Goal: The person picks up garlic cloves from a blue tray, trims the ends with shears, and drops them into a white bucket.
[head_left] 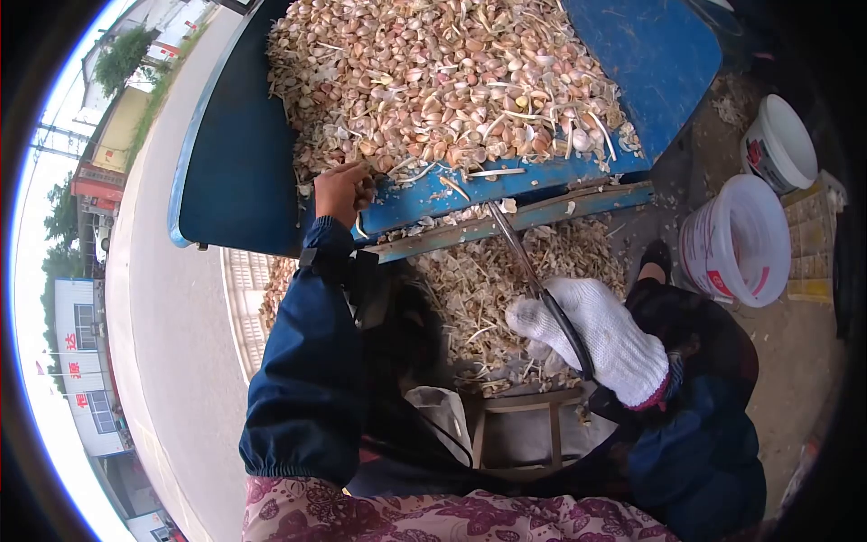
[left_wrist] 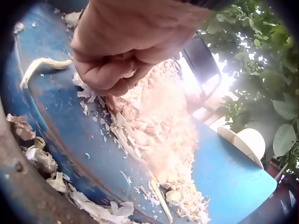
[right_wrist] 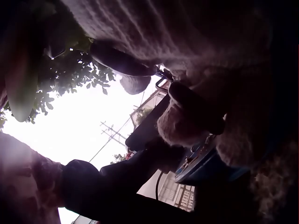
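Observation:
My bare left hand (head_left: 341, 191) is at the front left of a blue tray (head_left: 237, 181), against the edge of a heap of garlic cloves (head_left: 442, 77). Its fingers (left_wrist: 105, 77) are curled in over the tray floor in the left wrist view, and no held item shows clearly among them. My right hand (head_left: 596, 339), in a white knit glove, grips a long metal tool (head_left: 517, 239) by its black handle (head_left: 567, 334). Two dark handle parts (right_wrist: 124, 60) show among the gloved fingers in the right wrist view. The tool's far end meets the tray's front edge.
Dry husks and stems (head_left: 479, 307) lie piled below the tray's front board (head_left: 578, 206). A clear plastic bucket (head_left: 704, 248) and a white bucket (head_left: 763, 149) stand at the right. A small wooden-framed stool (head_left: 551, 425) is near my legs. Left lies a paved road (head_left: 172, 343).

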Tool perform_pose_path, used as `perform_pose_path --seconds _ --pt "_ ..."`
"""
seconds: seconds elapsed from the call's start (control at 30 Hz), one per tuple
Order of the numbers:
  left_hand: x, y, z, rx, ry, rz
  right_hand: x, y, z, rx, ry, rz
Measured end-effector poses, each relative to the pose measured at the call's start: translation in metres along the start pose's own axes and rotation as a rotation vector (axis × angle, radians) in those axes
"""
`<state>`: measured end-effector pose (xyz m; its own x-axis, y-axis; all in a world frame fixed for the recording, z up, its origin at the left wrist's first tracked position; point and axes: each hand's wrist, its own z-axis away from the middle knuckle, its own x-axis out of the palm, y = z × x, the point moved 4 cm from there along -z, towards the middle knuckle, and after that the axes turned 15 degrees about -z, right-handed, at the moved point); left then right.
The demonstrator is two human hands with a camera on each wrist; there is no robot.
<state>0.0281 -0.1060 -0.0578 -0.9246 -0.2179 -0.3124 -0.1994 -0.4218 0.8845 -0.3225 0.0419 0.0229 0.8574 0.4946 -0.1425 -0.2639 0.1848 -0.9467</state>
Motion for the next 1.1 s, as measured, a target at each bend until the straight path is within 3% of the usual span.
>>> perform_pose_path --seconds 0.03,0.07,0.13,0.2,0.27,0.4,0.5,0.57,0.63,0.73,0.87,0.93,1.0,1.1 --pt "0.008 0.004 0.001 0.035 0.041 -0.081 0.003 0.006 -0.001 0.108 -0.067 -0.035" --pt "0.015 0.008 0.004 0.035 0.041 -0.080 0.003 0.008 -0.002 0.109 -0.066 -0.034" --pt "0.023 0.018 0.008 0.113 0.085 -0.361 0.002 0.009 -0.003 0.057 -0.067 0.015" --pt "0.024 0.003 -0.011 0.133 0.118 -0.467 0.001 0.007 -0.002 0.048 -0.060 0.000" --pt "0.025 -0.001 -0.021 0.331 0.263 -0.668 0.001 0.006 -0.002 0.036 -0.055 -0.016" --pt "0.035 0.008 -0.011 0.338 0.261 -0.763 0.002 0.006 0.000 0.088 -0.033 -0.155" --pt "0.037 0.015 -0.002 0.366 0.235 -0.675 0.000 -0.003 0.002 0.126 -0.039 -0.238" --pt "0.030 0.015 0.001 0.288 0.196 -0.504 -0.002 -0.005 0.001 0.112 -0.049 -0.224" --pt "0.026 0.029 0.020 0.236 0.120 -0.383 -0.008 -0.010 -0.001 -0.185 0.047 0.233" --pt "0.019 0.034 0.046 0.171 -0.007 -0.255 -0.011 -0.019 -0.004 -0.194 0.076 0.355" --pt "0.040 0.038 0.107 0.155 -0.370 0.035 -0.006 -0.024 -0.007 -0.278 0.146 0.602" --pt "0.050 0.037 0.127 0.125 -0.425 0.178 0.000 -0.029 -0.009 -0.169 0.053 0.693" --pt "0.054 0.039 0.137 0.129 -0.455 0.208 0.002 -0.030 -0.007 -0.263 0.112 0.697" --pt "0.061 0.043 0.148 0.126 -0.511 0.233 0.004 -0.024 -0.007 -0.263 0.092 0.738"
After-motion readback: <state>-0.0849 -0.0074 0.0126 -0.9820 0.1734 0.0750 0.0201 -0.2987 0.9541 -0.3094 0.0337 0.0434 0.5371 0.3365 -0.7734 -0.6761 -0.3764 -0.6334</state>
